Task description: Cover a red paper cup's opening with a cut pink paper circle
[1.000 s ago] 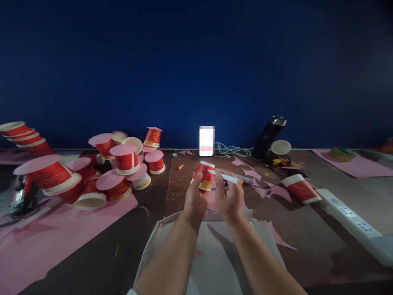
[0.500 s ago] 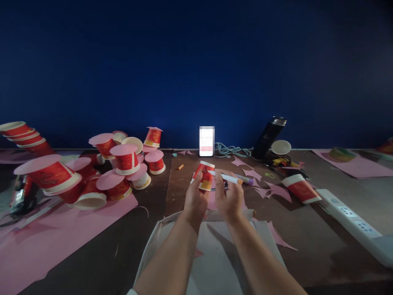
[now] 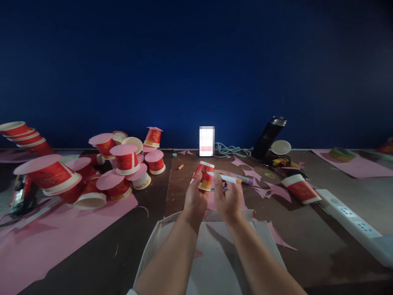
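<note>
Head view: holding red, gold-printed paper cup (image 3: 206, 169) in left grip (image 3: 197, 197), slim white orange-ended pen (image 3: 227, 178) in right grip (image 3: 229, 201).

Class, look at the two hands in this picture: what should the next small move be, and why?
Probably to guide the white pen lightly along the side of the red cup. The left hand grips the cup, and the right hand holds the pen with its narrow end at the cup's wall; whether it touches is too blurred to tell.
</note>
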{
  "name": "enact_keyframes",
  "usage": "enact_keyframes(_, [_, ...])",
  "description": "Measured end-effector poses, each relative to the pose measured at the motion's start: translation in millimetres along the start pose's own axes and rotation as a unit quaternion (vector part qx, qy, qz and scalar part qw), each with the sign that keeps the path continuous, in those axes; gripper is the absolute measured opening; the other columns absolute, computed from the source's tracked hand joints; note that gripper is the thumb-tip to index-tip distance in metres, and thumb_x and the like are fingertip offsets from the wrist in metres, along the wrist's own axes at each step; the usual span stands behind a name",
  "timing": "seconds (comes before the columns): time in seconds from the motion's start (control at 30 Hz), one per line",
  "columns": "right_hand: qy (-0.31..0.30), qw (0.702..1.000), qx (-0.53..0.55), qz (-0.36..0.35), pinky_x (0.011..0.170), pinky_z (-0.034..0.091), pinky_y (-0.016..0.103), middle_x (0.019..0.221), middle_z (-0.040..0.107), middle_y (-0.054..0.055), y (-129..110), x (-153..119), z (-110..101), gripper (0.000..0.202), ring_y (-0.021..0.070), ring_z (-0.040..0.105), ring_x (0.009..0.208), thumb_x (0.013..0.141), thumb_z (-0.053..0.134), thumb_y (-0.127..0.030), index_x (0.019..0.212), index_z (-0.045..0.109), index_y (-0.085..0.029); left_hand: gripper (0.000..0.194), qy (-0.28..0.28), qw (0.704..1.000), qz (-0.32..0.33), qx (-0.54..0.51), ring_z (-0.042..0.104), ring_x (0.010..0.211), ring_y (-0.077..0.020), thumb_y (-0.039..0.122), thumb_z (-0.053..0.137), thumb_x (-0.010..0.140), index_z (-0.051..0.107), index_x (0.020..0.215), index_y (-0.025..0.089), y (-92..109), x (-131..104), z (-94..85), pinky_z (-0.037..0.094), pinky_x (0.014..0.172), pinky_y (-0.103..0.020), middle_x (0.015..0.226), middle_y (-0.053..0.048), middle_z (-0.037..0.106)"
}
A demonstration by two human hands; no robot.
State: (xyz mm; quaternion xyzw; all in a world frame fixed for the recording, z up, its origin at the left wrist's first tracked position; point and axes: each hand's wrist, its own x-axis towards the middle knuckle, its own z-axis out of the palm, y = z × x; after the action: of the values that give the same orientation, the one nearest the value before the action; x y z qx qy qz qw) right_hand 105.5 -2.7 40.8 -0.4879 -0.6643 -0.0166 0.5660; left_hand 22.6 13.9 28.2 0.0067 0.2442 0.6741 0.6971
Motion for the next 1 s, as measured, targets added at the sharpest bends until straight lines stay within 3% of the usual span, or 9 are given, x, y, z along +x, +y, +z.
enact_keyframes(0.13, [0.016,1.0,0.006,0.004,0.083,0.045,0.037,0.091,0.069,0.007,0.3,-1.6,0.4,0.017,0.0197,0.063,0.089,0.089,0.048,-0.025,0.093,0.064,-0.019,0.011,-0.007,1.0,-0.004,-0.009,0.066,0.082,-0.0117,0.015,0.061,0.079,0.066,0.088,0.012,-1.1,3.2,-1.9,0.046,0.093,-0.026,0.087,-0.005,0.07])
enact_keyframes(0.4, [0.066,0.997,0.019,0.018,0.078,0.05,0.037,0.093,0.069,0.007,6.4,-1.8,-0.6,0.017,0.0175,0.064,0.075,0.088,0.05,-0.023,0.096,0.064,-0.02,0.014,0.007,1.0,-0.016,-0.025,0.063,0.101,-0.016,0.017,0.061,0.08,0.065,0.092,0.014,-0.2,6.0,-2.7,0.046,0.094,-0.027,0.104,-0.009,0.068])
enact_keyframes(0.63, [0.049,0.998,0.011,0.023,0.081,0.049,0.038,0.096,0.069,0.008,6.9,-1.4,-0.1,0.019,0.0208,0.065,0.088,0.089,0.05,-0.026,0.098,0.064,-0.018,0.015,0.007,1.0,-0.016,-0.025,0.065,0.094,-0.0151,0.016,0.062,0.079,0.065,0.094,0.013,-0.9,7.2,-3.9,0.048,0.091,-0.027,0.099,-0.008,0.069])
enact_keyframes(1.0, [0.044,0.999,0.013,0.004,0.085,0.047,0.038,0.096,0.07,0.009,3.9,0.2,-0.2,0.02,0.0206,0.063,0.093,0.09,0.048,-0.026,0.096,0.065,-0.017,0.015,0.005,0.999,-0.024,-0.028,0.067,0.085,-0.0136,0.016,0.063,0.078,0.064,0.093,0.013,0.1,5.7,-3.4,0.05,0.087,-0.026,0.093,-0.007,0.07])
